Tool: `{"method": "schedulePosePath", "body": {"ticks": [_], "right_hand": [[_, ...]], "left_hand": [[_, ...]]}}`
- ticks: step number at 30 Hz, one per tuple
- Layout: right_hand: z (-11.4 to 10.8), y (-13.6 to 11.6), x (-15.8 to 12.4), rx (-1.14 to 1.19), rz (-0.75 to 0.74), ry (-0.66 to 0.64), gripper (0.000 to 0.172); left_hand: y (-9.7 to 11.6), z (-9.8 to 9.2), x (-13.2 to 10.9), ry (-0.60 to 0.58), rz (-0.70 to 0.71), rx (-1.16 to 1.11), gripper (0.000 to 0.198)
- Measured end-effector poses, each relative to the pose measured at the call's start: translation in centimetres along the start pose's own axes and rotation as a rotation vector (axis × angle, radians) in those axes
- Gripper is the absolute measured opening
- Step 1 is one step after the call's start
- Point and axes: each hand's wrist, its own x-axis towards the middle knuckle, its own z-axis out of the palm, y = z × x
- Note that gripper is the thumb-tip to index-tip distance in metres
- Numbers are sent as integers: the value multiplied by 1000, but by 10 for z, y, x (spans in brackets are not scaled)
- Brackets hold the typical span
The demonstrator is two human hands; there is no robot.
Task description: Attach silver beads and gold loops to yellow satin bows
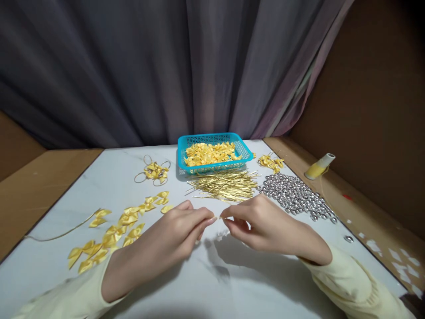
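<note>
My left hand (pixel 181 228) and my right hand (pixel 262 223) meet above the middle of the white table (pixel 212 283). Both are closed in a pinch, fingertips almost touching. Between them they hold a thin gold wire piece (pixel 218 217), of which only a short bit shows. Just beyond the hands lies a pile of gold wire pieces (pixel 222 184). Yellow ribbon bows (pixel 113 230) are scattered to the left of my left hand. A heap of silver beads (pixel 295 197) lies to the right of my right hand.
A blue plastic basket (pixel 182 148) with yellow bows stands at the back centre. Finished bows on wire loops (pixel 154 171) lie left of it, more bows (pixel 271 162) to its right. A yellow thread spool (pixel 318 167) lies on the wooden ledge. A grey curtain hangs behind.
</note>
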Motion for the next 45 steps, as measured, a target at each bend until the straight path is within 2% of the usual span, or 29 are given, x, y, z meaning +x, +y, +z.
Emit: {"method": "schedulePosePath", "body": {"ticks": [8, 13, 16, 19, 22, 24, 29, 32, 35, 38, 40, 43, 45], "right_hand": [[-2, -2, -2, -49, -15, -38, 19], [-1, -1, 0, -14, -8, -47, 20], [0, 2, 1, -18, -11, -44, 18], [1, 6, 2, -59, -17, -54, 16], [4, 7, 2, -135, -34, -73, 16], [6, 6, 1, -191, -44, -82, 18], [3, 2, -1, -257, -45, -130, 19], [-1, 12, -10, -293, 51, -167, 20], [-1, 30, -28, -405, 295, -229, 28], [10, 45, -50, -465, 500, -312, 38], [25, 48, -62, -422, 502, -298, 37], [54, 45, -75, -431, 479, -208, 25], [69, 43, -79, -494, 444, -157, 27]], "left_hand": [[4, 3, -1, -59, 65, 159, 24], [5, 7, -1, -63, 81, 181, 25], [2, 6, -1, -160, -35, 95, 23], [-1, 2, 1, -297, -175, -91, 17], [-1, -1, 5, -379, -261, -275, 17], [-2, 0, 9, -397, -286, -352, 21], [-3, 7, 14, -314, -231, -316, 29], [-4, 8, 12, -311, -230, -349, 30], [-5, 8, 12, -312, -289, -451, 29], [-3, 9, 13, -318, -348, -587, 26], [0, 9, 14, -317, -388, -670, 25], [3, 11, 16, -315, -458, -754, 25], [4, 13, 16, -304, -492, -778, 28]]}}
